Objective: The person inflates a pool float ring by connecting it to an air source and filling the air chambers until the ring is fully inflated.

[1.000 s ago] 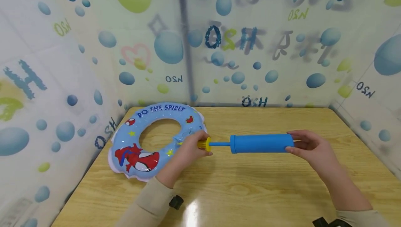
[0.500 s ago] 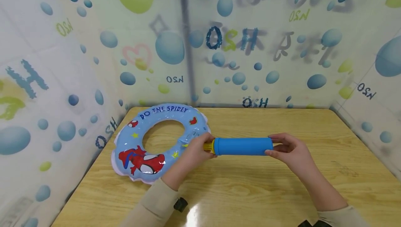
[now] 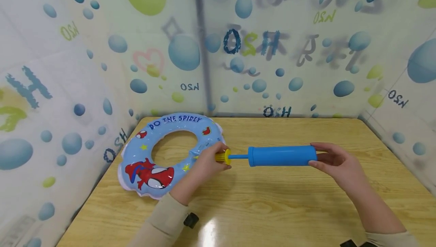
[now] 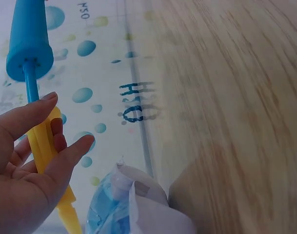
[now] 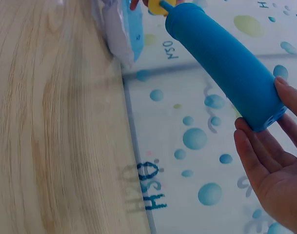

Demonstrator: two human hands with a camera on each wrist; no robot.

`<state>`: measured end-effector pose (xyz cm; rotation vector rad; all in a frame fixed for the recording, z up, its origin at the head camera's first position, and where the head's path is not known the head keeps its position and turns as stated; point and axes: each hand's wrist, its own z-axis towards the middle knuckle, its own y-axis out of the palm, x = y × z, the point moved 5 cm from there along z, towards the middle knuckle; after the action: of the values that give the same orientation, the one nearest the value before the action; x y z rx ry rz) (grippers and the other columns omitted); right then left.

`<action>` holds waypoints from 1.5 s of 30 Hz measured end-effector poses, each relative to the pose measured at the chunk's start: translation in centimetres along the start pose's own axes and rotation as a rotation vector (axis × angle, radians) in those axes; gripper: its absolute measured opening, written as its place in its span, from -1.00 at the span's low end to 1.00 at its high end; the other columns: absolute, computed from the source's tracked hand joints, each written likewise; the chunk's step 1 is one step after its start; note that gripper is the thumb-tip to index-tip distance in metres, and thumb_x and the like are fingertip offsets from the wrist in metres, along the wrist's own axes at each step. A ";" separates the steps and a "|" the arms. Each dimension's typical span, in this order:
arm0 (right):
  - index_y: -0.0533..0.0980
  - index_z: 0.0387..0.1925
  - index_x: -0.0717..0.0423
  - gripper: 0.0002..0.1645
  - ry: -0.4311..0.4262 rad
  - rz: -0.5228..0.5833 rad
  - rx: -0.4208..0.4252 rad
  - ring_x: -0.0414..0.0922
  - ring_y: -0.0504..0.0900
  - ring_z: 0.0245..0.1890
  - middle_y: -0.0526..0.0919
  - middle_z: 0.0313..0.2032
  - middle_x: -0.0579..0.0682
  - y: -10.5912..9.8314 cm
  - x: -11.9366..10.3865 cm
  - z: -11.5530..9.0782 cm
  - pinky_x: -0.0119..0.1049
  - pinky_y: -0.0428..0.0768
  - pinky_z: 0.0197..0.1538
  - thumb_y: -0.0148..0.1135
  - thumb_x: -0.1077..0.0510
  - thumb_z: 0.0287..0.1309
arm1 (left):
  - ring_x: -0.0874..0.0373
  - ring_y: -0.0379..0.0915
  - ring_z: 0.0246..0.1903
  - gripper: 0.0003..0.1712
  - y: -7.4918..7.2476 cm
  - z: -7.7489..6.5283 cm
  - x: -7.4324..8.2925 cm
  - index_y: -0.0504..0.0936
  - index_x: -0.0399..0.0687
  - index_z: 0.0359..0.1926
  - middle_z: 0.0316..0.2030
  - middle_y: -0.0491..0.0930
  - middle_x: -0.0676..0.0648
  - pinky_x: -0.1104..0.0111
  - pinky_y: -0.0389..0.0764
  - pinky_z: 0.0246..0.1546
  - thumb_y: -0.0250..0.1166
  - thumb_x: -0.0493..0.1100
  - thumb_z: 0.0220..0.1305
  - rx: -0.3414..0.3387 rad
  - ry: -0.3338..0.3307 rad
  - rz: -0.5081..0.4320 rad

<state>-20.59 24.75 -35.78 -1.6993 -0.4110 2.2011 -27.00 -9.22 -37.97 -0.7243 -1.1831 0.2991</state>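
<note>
A blue hand air pump is held level above the table between both hands. My left hand grips its yellow nozzle end with thumb and fingers. The thin blue rod shows between the yellow part and the barrel. At the barrel's far right end, my right hand pinches it between thumb and fingertips. A light blue inflatable swim ring with a red cartoon figure lies at the left. The yellow tip points at the ring's inner edge; my left hand hides part of that spot.
The wooden table spreads under both hands. Behind and beside it hangs a pale wall covering with blue and green dots. A black wrist strap piece sits at the left sleeve.
The right hand pushed the barrel left until the rod vanished, then drew it back right, so the rod shows again. The ring and left hand shifted slightly right and back.
</note>
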 end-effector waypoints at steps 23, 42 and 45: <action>0.42 0.24 0.24 -0.41 -0.094 0.149 -0.103 -0.33 0.62 -0.06 0.58 0.05 -0.24 -4.8 0.9 -1.1 -0.39 0.63 -0.18 0.24 0.48 0.16 | 0.05 0.47 -0.13 -0.49 -1.9 -0.5 -1.5 0.55 -0.10 0.01 -0.08 0.58 -0.06 0.24 0.59 -0.08 0.50 -0.39 0.01 -0.012 -0.077 -0.038; 0.50 0.15 0.22 -0.35 0.034 0.001 -0.121 -0.24 0.64 -0.12 0.54 0.06 0.22 2.0 -0.8 0.7 -0.28 0.65 -0.16 0.49 0.10 0.03 | 0.06 0.49 -0.23 -0.52 0.0 -0.4 -0.6 0.56 -0.19 -0.02 -0.16 0.63 -0.08 0.26 0.60 -0.15 0.51 -0.35 0.01 -0.021 0.025 -0.020; 0.51 0.15 0.19 -0.35 0.045 0.018 -0.134 -0.15 0.65 -0.08 0.55 0.06 0.21 3.1 -1.0 0.9 -0.27 0.65 -0.15 0.49 0.08 0.03 | 0.06 0.49 -0.22 -0.52 0.2 -0.4 -0.4 0.57 -0.18 -0.01 -0.16 0.63 -0.07 0.27 0.60 -0.16 0.51 -0.34 0.02 -0.023 0.026 -0.024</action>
<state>-21.47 21.50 -35.93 -1.8238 -0.5443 2.1875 -26.76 -9.44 -38.53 -0.7318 -1.1713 0.2560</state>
